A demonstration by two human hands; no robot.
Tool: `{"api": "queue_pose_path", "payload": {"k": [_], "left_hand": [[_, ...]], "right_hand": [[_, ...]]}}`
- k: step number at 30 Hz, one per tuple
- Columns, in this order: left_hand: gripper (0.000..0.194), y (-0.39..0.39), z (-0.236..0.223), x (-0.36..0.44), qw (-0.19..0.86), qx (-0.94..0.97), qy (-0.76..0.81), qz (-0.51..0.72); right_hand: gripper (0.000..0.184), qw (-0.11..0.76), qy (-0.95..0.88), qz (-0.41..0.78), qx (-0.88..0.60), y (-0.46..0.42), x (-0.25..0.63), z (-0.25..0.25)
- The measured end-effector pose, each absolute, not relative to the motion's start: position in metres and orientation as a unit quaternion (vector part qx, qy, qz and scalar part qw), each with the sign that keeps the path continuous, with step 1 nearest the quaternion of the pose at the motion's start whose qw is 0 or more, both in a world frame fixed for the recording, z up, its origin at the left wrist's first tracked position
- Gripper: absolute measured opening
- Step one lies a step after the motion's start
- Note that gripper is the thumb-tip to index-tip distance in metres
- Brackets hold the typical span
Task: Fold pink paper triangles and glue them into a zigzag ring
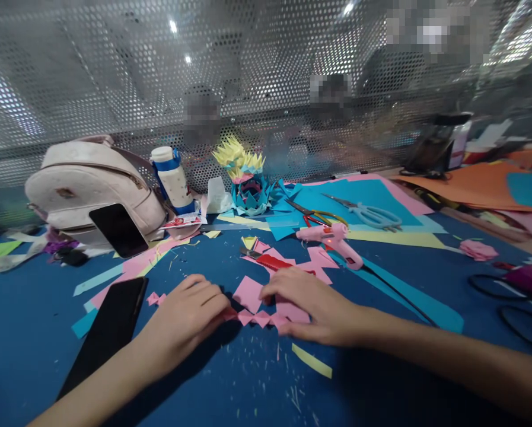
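A zigzag-folded pink paper strip (261,319) lies on the blue table between my two hands. My left hand (197,311) is closed over the strip's left end, its fingertips partly hidden. To the right, my right hand (314,305) arches with thumb and fingers apart. Its thumb touches the strip's right end, while its fingertips rest beside a flat pink paper square (248,293). More pink paper shows under that palm. Left of my left hand lies a small folded pink piece (153,298). A red utility knife (274,262) rests on pink scraps just beyond my right hand.
Further back are a pink glue gun (332,240) with a black cord, blue-handled scissors (372,214), a paper pineapple-like craft (248,193), a bottle (173,181) and a backpack (92,181). A black phone-like slab (108,332) and a yellow strip (312,361) lie nearer.
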State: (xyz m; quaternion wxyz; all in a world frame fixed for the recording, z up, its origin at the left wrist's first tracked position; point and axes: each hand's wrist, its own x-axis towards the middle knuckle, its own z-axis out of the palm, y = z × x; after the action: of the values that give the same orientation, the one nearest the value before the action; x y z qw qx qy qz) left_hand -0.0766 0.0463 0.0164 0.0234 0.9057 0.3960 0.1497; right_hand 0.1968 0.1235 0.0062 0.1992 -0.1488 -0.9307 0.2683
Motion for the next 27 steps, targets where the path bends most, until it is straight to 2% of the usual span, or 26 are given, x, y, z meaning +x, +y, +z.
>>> {"api": "queue_pose_path", "payload": {"k": [4,8,11,13,17,22,27], "left_hand": [[0.016,0.044,0.021,-0.075,0.013,0.899,0.394,0.192],[0.031,0.044,0.021,-0.077,0.074,0.886,0.411,0.203],[0.016,0.045,0.021,-0.077,0.126,0.873,0.422,0.21],[0.013,0.044,0.022,-0.076,0.155,0.857,0.438,0.225],[0.002,0.046,0.026,-0.08,0.206,0.823,0.481,0.224],[0.013,0.054,0.027,-0.093,0.223,0.781,0.549,0.198],[0.014,0.065,0.026,-0.11,0.336,0.747,0.527,0.227]], "right_hand": [[0.019,0.203,-0.931,0.262,-0.155,0.115,0.194,0.002],[0.016,0.253,-0.889,0.341,-0.17,0.116,0.194,0.001],[0.012,0.279,-0.854,0.395,-0.191,0.118,0.194,0.002],[0.01,0.291,-0.824,0.435,-0.216,0.119,0.194,0.002],[0.014,0.338,-0.728,0.544,-0.244,0.124,0.193,-0.002],[0.026,0.368,-0.463,0.769,-0.242,0.134,0.195,-0.009],[0.023,0.368,-0.346,0.827,-0.248,0.141,0.198,-0.014]]}}
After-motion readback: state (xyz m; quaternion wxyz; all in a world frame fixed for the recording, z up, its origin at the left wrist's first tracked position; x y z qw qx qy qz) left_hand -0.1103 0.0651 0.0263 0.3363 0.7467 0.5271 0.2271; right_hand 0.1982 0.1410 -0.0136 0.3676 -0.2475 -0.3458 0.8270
